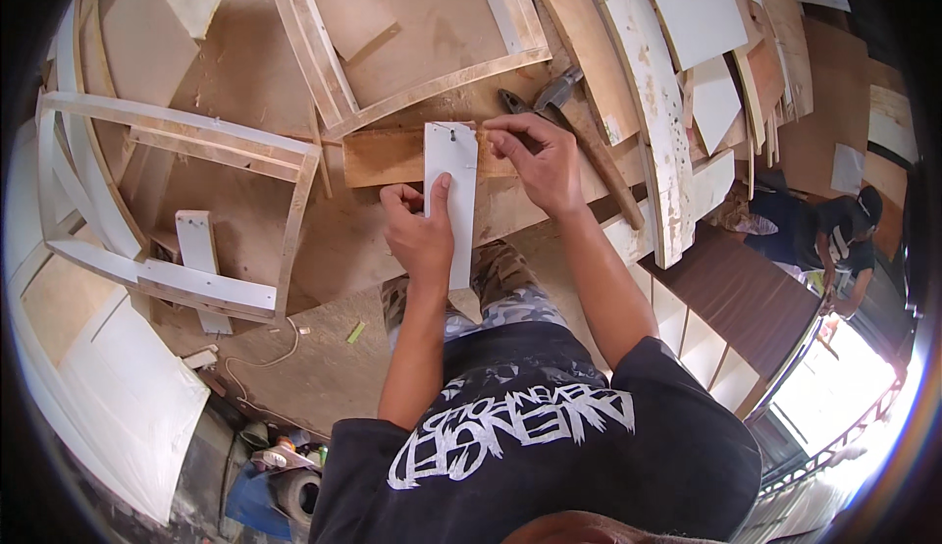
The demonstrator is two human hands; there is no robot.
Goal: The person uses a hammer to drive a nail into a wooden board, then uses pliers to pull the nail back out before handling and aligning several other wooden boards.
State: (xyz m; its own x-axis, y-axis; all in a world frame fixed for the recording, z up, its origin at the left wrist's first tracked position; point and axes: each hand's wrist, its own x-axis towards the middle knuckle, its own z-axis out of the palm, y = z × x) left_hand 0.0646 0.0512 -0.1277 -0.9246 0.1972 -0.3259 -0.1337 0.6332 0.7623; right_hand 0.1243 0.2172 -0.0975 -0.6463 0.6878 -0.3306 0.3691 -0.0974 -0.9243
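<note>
My left hand [422,235] grips a narrow white board [452,215], its thumb flat on the white face. The board lies across a brown wood strip [383,158] on the workbench, its near end reaching over the bench edge toward my lap. A small dark spot, perhaps a nail or hole, shows near its far end. Beside that end, my right hand [540,163] is closed in a pinch; whatever its fingertips hold is too small to make out. A hammer [601,161] lies just right of this hand, its metal head beyond the knuckles. Dark-handled pliers [512,103] lie next to the head.
White and bare wood frames [294,191] stand on the left and far side of the bench. Long curved boards [643,103] are stacked to the right. A short white piece [201,259] sits inside the left frame. Another person [839,240] works at the far right, beside a dark brown panel [731,299].
</note>
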